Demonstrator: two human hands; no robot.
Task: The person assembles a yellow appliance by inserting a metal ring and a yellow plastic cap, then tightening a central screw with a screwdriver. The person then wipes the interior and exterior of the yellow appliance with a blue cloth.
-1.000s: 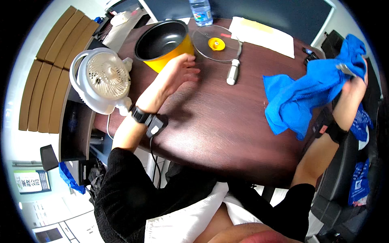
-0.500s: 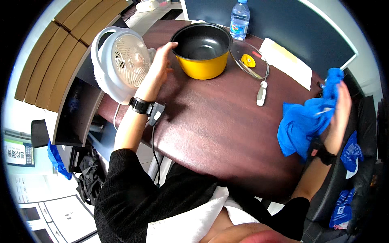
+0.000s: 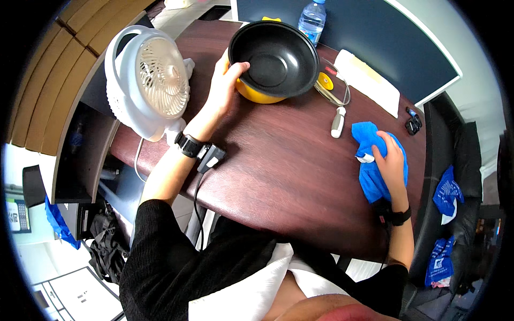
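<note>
- Upper centre: tilted round yellow, black-lined pot [image 3: 273, 61] was clamped at its rim by left hand [image 3: 223, 84].
- Right: blue fabric cloth [image 3: 369, 174] was gripped by right hand [image 3: 393, 160].
- Pot was seemingly uncovered already; cloth wasn't yet brought there.

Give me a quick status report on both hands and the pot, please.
Left hand grips yellow pot by the rim; pot appears tilted. Right hand on blue cloth. Glass lid partly hidden behind pot.

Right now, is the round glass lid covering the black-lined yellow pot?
No: the lid shows to the right of the open pot.
</note>
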